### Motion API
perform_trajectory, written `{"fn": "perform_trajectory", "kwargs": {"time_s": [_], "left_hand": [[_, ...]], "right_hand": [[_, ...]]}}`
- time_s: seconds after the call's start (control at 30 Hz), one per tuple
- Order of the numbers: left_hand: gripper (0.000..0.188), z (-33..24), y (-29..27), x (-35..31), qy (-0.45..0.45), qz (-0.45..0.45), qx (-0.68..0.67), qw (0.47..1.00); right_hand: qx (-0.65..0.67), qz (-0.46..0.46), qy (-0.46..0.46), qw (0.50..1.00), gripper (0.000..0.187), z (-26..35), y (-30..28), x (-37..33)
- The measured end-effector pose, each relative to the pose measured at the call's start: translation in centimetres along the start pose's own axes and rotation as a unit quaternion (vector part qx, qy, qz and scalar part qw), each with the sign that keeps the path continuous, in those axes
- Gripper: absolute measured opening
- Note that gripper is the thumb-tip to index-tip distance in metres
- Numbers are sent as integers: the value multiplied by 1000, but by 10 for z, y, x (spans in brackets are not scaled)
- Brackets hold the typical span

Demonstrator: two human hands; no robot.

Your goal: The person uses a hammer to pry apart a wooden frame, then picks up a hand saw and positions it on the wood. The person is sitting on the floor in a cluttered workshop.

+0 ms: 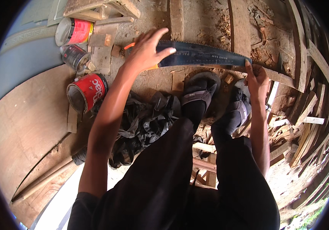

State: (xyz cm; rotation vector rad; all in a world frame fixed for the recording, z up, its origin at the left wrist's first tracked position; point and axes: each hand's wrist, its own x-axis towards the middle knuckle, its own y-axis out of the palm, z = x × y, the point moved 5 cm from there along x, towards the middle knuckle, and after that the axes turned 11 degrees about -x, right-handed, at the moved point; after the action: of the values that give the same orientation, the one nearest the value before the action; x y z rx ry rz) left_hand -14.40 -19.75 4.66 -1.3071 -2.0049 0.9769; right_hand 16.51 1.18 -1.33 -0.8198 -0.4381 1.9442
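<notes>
A dark blue hand saw point(206, 55) with an orange handle lies flat across the dusty work surface, teeth facing away from me. My left hand point(147, 50) rests on the blade near the handle, fingers spread and pressing down. At the saw's right tip, my right hand point(257, 79) pinches the end of the blade with its fingertips. Both my feet in black socks and sandals point(201, 94) stand just below the blade, my dark trousers filling the lower middle.
Three cans lie at the left: a red one on its side point(88, 91), a dark one point(74, 56), a red and yellow one point(72, 31). Crumpled black plastic point(145, 122) sits by my left leg. Planks, offcuts and shavings point(306, 115) crowd the right.
</notes>
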Motion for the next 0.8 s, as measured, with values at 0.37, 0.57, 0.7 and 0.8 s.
{"fn": "perform_trajectory", "kwargs": {"time_s": [0.37, 0.57, 0.7, 0.8], "left_hand": [[18, -18, -37, -20, -191, 187, -204, 942], [13, -38, -75, -54, -181, -135, -411, 883], [9, -68, -24, -61, -202, -272, -553, 761], [11, -92, 23, -72, -224, -244, -636, 697]], "right_hand": [[140, -25, -29, 989, 46, 37, -27, -25], [219, 183, -137, 949, 46, 53, -12, -65], [239, 341, -170, 893, 68, 62, 22, -99], [332, 301, -77, 891, 66, 68, 13, -107]]}}
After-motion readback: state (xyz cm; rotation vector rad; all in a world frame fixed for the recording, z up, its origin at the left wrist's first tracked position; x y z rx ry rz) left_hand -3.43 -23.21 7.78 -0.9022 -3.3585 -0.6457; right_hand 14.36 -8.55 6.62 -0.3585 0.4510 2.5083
